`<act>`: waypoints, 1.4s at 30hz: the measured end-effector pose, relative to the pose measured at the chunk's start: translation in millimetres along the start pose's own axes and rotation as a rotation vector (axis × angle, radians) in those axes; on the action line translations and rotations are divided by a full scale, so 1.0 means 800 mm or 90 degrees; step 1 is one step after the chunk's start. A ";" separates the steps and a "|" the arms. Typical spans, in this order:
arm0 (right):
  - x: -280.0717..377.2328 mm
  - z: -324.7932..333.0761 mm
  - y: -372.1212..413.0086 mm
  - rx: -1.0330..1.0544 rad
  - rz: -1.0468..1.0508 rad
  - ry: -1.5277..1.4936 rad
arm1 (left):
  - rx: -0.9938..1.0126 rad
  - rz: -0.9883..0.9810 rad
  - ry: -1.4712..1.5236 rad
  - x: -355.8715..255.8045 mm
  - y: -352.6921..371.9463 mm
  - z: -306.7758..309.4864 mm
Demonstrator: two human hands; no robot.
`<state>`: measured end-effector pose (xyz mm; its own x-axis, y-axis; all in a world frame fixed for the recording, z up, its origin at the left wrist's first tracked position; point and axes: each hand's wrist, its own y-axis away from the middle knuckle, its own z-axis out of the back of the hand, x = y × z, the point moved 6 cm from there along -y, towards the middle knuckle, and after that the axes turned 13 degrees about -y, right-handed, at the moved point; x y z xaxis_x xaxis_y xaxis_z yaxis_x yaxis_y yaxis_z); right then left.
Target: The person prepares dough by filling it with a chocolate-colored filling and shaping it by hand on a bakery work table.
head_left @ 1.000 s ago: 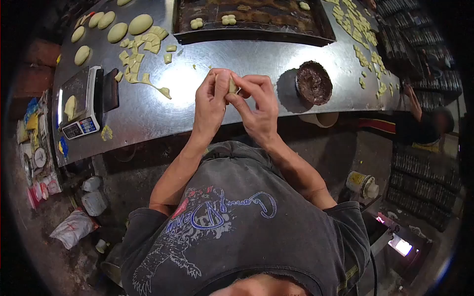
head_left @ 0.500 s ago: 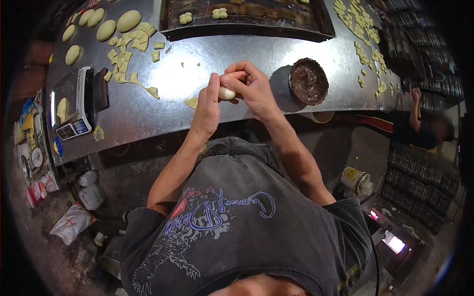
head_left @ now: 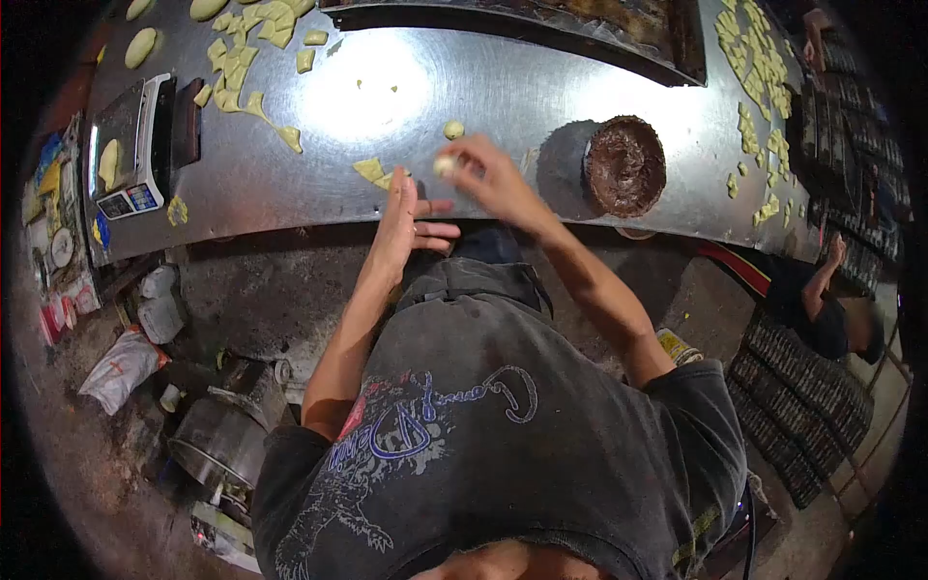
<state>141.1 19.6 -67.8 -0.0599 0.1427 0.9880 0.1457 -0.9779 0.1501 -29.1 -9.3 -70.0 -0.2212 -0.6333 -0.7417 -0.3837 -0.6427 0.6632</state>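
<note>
Dough ball [head_left: 445, 166] pinched in fingers of right hand [head_left: 495, 182]; left hand [head_left: 394, 227] spread, empty. I judge it light, soft, easily dented: hold sides gently.

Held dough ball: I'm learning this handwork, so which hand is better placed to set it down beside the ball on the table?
Probably the right hand: it holds the dough ball close to the other ball on the table. The left hand, open and seemingly empty, is farther off.

Bowl [head_left: 657, 159] right, dough ball [head_left: 453, 129] ahead, gap between
</note>
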 end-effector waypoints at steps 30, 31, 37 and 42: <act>-0.111 -0.156 -0.053 0.178 -0.127 0.285 | -0.188 -0.202 -0.063 0.026 0.038 0.169; -0.109 -0.150 -0.049 0.212 -0.143 0.249 | -0.177 -0.194 -0.075 0.024 0.034 0.172; 0.039 -0.152 0.001 0.101 -0.143 -0.193 | -0.144 -0.214 0.053 -0.003 -0.006 0.159; 0.100 -0.156 0.001 -0.076 0.161 -0.020 | 0.090 -0.224 0.415 -0.086 0.005 0.073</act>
<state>13.2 10.9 7.0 -0.0049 -0.1049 0.9945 0.0349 -0.9939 -0.1047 -67.7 57.1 -22.2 0.4943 -0.5566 -0.6677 -0.4555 -0.8201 0.3465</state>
